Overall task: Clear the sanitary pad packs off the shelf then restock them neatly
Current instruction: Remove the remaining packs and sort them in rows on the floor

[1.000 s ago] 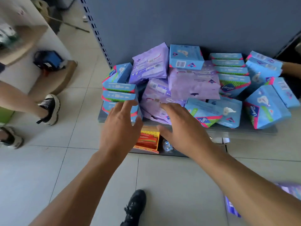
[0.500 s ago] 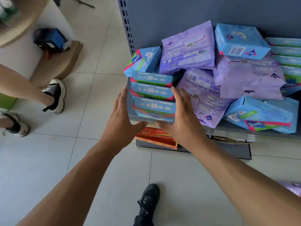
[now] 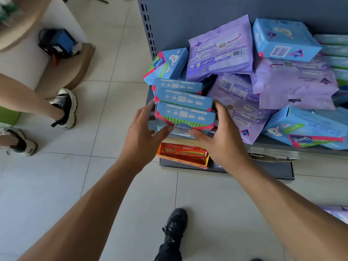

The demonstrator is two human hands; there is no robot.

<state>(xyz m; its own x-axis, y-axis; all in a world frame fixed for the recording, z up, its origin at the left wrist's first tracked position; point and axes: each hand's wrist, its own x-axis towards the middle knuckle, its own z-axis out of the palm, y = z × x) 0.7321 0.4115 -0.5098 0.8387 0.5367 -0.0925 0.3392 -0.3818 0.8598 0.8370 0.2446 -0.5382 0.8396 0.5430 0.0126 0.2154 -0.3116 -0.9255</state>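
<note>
A row of three blue pad boxes (image 3: 183, 108) stands at the left front corner of the grey shelf (image 3: 273, 143). My left hand (image 3: 145, 136) grips the row's left side, thumb under the front box. My right hand (image 3: 222, 136) grips its right side, thumb on the front face. Behind the row another blue box (image 3: 166, 65) lies tilted. Purple pad packs (image 3: 221, 48) and more blue boxes (image 3: 284, 39) lie piled across the shelf to the right.
A red and yellow carton (image 3: 183, 153) sits on the lower shelf under my hands. Another person's legs and sneakers (image 3: 65, 108) stand on the tiled floor at left. My black shoe (image 3: 175, 227) is below. A purple pack (image 3: 337, 213) lies on the floor at right.
Both hands have closed in from the sides onto the row of blue boxes, thumbs now wrapped on the front box. The view has shifted closer and to the left.
</note>
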